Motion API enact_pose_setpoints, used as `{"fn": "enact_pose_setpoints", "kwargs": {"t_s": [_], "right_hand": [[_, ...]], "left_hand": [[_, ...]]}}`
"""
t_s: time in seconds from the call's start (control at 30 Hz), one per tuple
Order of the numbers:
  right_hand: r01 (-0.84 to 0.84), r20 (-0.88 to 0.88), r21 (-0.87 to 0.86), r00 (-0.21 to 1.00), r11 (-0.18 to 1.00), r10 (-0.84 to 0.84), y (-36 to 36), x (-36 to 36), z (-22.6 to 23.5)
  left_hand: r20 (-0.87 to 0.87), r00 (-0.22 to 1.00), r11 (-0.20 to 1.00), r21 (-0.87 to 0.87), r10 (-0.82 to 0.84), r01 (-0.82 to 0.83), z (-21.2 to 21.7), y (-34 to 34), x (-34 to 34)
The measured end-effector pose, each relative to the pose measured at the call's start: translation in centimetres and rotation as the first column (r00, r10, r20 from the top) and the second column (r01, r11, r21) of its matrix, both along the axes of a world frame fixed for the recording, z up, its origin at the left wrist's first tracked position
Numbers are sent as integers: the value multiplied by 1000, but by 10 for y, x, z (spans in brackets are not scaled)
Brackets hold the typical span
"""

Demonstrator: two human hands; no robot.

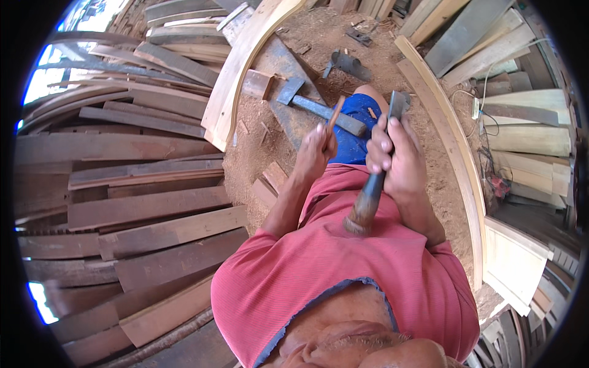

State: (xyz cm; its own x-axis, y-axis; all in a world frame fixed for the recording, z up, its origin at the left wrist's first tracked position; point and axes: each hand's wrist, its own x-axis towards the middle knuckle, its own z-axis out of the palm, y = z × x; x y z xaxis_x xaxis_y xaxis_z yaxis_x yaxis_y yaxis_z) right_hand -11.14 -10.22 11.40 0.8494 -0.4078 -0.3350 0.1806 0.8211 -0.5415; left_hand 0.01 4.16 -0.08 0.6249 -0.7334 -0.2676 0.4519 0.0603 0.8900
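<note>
My right hand grips a chisel, its fingers wrapped round the upper part. The flat metal blade points away from me, and the worn wooden handle runs back toward my chest. My left hand is closed on a thin brown wood strip that sticks up past the fingers. Just beyond the left hand lies a hammer with a grey blocky head. Its handle reaches over my blue shorts. The hammer head rests by a small brown wood block on a greyish board.
A pale, curved-edge board stands at far left of the hammer. A dark curved metal piece lies on the sawdust. Stacked planks fill the left side. A long curved board and more planks line the right, near a cable.
</note>
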Motion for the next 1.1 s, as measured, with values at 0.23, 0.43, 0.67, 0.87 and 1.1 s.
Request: {"fn": "enact_pose_setpoints", "kwargs": {"t_s": [0.23, 0.43, 0.67, 0.87, 1.1], "right_hand": [[-291, 120, 62, 952, 955, 282, 28, 23, -30], [-209, 22, 18, 978, 978, 208, 32, 9, -10], [34, 46, -235, 999, 971, -24, -9, -17, 13], [-117, -135, -496, 989, 860, 57, -26, 17, -40], [-102, -176, -604, 984, 790, -7, -40, 16, -37]], "left_hand": [[262, 965, 998, 69, -12, -7, 51, -49, 30], [304, 941, 984, -50, -148, 171, 30, -25, 20], [-77, 958, 958, -95, -278, 270, -7, 25, -11], [-538, 709, 843, -515, -456, 152, 13, -8, -7], [-305, 891, 924, -289, -336, 250, 32, -34, -10]]}}
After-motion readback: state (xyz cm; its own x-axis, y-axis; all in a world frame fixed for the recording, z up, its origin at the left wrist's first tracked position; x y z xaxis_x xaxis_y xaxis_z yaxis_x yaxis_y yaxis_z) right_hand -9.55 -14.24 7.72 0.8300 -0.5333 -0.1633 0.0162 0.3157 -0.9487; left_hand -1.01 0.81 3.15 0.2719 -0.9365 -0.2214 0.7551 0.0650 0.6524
